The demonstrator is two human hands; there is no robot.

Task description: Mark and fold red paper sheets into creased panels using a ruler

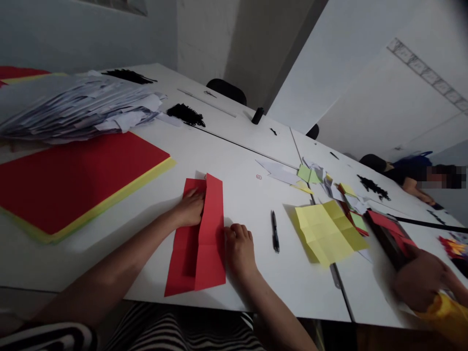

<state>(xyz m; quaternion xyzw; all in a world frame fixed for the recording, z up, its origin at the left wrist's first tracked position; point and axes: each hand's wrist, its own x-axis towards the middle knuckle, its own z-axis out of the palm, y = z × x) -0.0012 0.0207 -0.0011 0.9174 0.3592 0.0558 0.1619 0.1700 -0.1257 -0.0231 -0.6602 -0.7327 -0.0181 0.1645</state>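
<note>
Red sheet, one, creased: on the white table, near edge, flap raised along a lengthwise fold. Judged light and fairly stiff, easily dented or torn; best held by its outer edges or pressed flat along the crease.

Left hand: lying on the sheet left of the flap; fingers bent, tips partly hidden, grip cannot be told.

Right hand: at the flap's right edge; fingers curled close together; whether they pinch the paper cannot be told.

Black pen, one: right of the right hand; no brand legible.

Yellow sheet, one, creased: farther right.

Small label, red-outlined: on the table, beyond the pen; writing too small to read.
</note>
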